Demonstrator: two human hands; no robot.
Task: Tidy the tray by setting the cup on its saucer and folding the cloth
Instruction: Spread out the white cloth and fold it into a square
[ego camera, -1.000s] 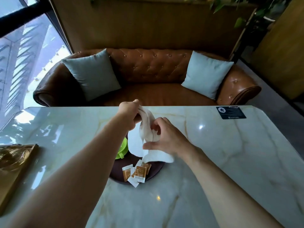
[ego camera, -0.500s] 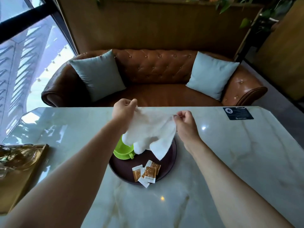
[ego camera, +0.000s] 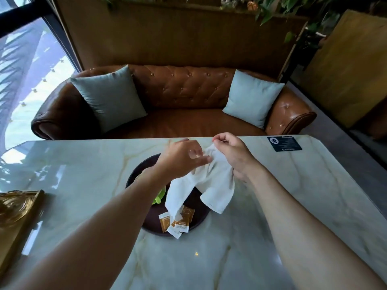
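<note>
Cloth [ego camera: 211, 185] white, crumpled, drooping over tray [ego camera: 138, 170]

A pale marble table [ego camera: 83, 174] with amber veins fills the lower view; a black card [ego camera: 284, 143] lies flat near its corner at two o'clock; a gold-framed object [ego camera: 16, 214] sits on its edge at nine o'clock. Several orange-and-white sachets [ego camera: 177, 222] lie overlapping near the centre; beyond the table's far edge, at twelve o'clock, stands a tufted brown leather sofa [ego camera: 178, 88]; a grey-blue cushion [ego camera: 109, 97] leans at eleven o'clock and another cushion [ego camera: 252, 97] at one o'clock.
</note>
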